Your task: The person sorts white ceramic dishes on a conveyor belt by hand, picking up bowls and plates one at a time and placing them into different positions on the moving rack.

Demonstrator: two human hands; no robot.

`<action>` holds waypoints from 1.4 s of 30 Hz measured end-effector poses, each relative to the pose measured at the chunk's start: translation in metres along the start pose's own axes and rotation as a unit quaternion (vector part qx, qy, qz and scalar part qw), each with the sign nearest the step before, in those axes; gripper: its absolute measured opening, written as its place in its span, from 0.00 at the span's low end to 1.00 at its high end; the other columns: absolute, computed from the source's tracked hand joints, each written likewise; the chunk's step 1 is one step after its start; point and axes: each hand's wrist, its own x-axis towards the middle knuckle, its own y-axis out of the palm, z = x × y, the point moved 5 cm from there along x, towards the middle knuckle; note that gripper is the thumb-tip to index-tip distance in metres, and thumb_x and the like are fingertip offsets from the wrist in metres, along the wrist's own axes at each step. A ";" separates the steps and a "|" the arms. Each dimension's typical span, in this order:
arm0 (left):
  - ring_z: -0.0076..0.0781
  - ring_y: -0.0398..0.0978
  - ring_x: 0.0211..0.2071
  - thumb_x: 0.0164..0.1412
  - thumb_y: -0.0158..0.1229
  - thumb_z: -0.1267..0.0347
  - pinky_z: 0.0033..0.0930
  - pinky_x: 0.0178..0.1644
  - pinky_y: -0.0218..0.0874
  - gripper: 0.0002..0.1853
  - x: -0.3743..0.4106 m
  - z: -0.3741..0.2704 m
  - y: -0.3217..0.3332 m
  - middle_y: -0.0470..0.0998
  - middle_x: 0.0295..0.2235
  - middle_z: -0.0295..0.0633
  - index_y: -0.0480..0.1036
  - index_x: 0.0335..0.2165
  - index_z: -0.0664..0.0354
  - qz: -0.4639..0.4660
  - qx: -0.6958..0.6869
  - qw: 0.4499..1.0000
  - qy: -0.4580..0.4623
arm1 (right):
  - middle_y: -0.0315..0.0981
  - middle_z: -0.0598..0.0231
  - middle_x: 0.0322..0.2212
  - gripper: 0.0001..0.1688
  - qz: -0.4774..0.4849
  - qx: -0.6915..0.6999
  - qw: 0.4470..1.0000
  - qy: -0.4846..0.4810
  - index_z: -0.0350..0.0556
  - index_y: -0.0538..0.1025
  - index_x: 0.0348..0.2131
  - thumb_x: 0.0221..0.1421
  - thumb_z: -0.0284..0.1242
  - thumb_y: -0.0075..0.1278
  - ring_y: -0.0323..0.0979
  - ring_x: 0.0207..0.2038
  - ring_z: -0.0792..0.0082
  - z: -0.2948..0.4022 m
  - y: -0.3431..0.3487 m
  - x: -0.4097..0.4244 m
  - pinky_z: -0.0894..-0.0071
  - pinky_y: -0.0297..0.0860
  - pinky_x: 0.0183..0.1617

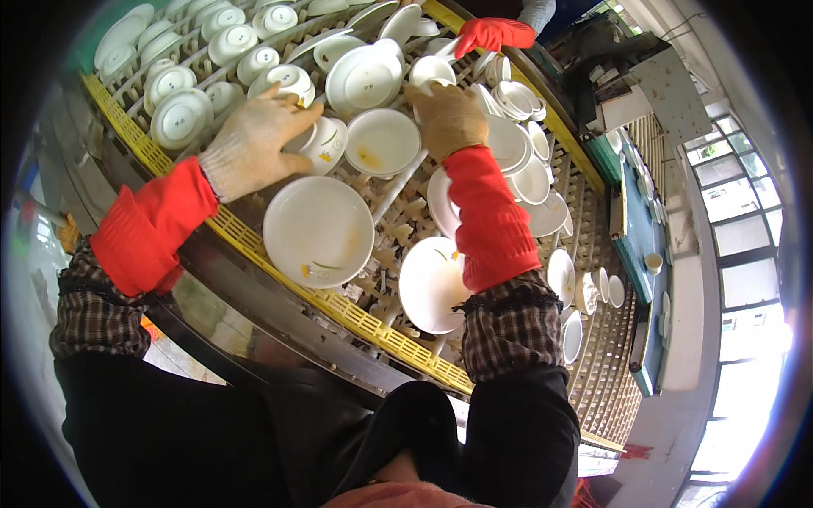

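My left hand, in a tan-coated knit glove over a red rubber glove, has its thumb and fingers around a tilted white bowl with a yellow flower. Its upper fingertips reach an upturned white bowl. The right hand, gloved alike, curls over the near edge of a small white bowl; its fingertips are partly hidden. Between the hands sits a white bowl with a yellowish stain. Nearer me are a large flowered dish and another white dish, partly behind my right forearm.
A pegged conveyor belt with a yellow slotted edge carries many leaning bowls and plates. Across it, another person's red-gloved hand touches the dishes. Teal trays with dishes stand at the right.
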 end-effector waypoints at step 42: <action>0.50 0.77 0.41 0.51 0.60 0.49 0.54 0.61 0.50 0.33 0.042 0.012 0.026 0.79 0.36 0.55 0.69 0.47 0.63 -0.014 -0.118 0.979 -0.163 | 0.76 0.61 0.36 0.22 -0.033 0.558 0.806 0.194 0.39 0.74 0.49 0.57 0.31 0.53 0.72 0.40 0.72 0.073 -0.002 -0.153 0.75 0.68 0.45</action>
